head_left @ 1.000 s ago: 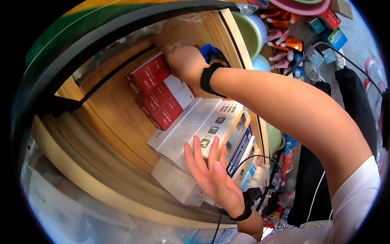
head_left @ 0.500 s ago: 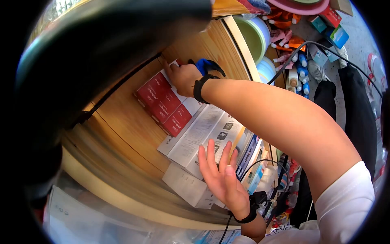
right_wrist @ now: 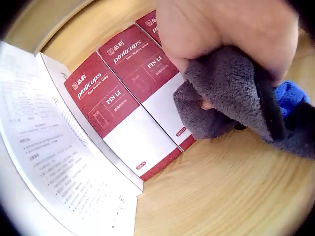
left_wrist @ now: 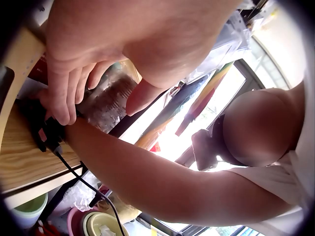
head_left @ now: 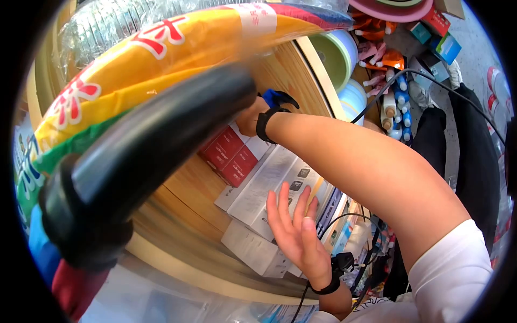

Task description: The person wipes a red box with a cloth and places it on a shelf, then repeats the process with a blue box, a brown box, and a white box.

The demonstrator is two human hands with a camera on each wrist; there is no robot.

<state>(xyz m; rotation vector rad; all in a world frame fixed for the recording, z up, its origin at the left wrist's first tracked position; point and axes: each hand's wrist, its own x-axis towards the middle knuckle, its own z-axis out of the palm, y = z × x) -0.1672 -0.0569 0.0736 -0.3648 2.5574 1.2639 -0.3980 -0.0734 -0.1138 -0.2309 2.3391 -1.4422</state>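
Note:
My right hand [right_wrist: 226, 34] grips a bunched dark grey plush cloth [right_wrist: 221, 93], with a blue part [right_wrist: 290, 98] hanging beside the wrist. It is beside a row of red and white boxes [right_wrist: 106, 98] marked "pinlicups" on a wooden shelf. In the head view the black handle hides part of this hand. A large white printed box [right_wrist: 54, 132] stands against the row. My left hand [head_left: 296, 237] is held with fingers spread, palm up, in front of the white box [head_left: 258, 183], holding nothing. The left wrist view shows its fingers [left_wrist: 71, 93] over the right forearm.
A thick black curved handle [head_left: 161, 140] crosses close before the head camera, with blue and red fabric at its lower end. A yellow and green plastic package [head_left: 199, 37] lies behind it. Basins [head_left: 328, 56] and bottles [head_left: 398, 102] stand right of the shelf. A black cable [head_left: 425, 75] hangs there.
The black handle has swung into the head view and across the shelf. A red box that stuck out of line came level with the row. My left hand stays spread in front of the white box.

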